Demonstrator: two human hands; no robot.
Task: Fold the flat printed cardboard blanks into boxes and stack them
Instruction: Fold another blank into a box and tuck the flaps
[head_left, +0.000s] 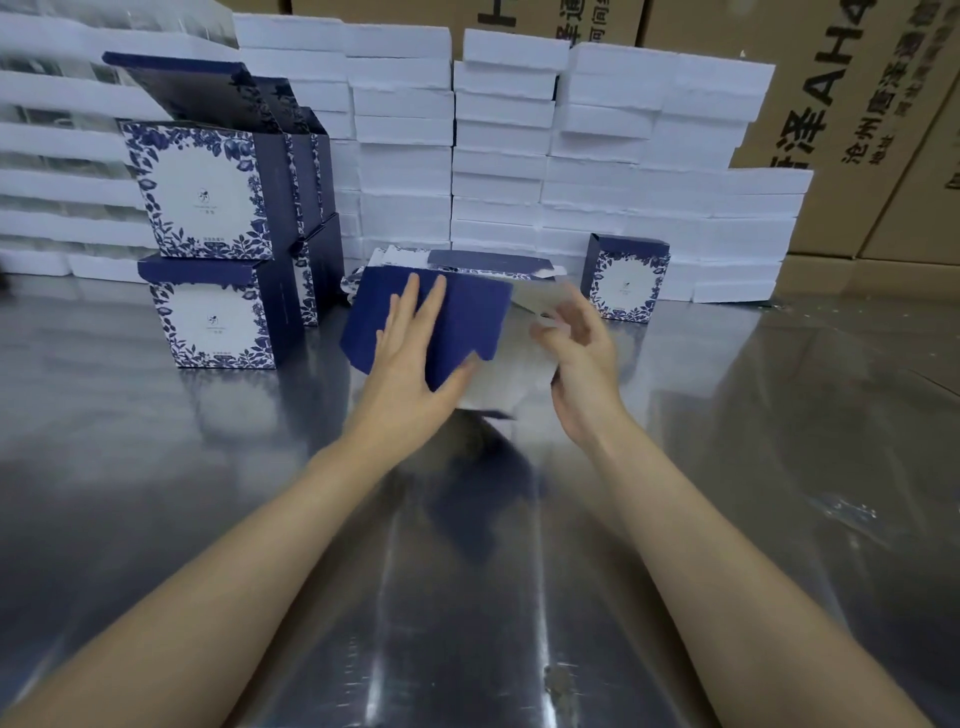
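A part-folded cardboard blank (467, 317), navy outside and white inside, is held above the shiny metal table (208, 493) at centre. My left hand (410, 358) lies against its navy panel with straight fingers and the thumb under the lower edge. My right hand (576, 353) is at the white inner side, blurred, with fingers curled toward a flap. Behind it lies a small pile of flat blanks (467, 260). Folded blue-and-white floral boxes (208, 244) stand stacked at the left, some with lids up. A single folded box (626, 278) stands at the right.
A wall of white foam slabs (519, 156) runs along the back of the table. Brown shipping cartons (857, 130) rise behind and at the right. The metal surface near me reflects my arms and the blank.
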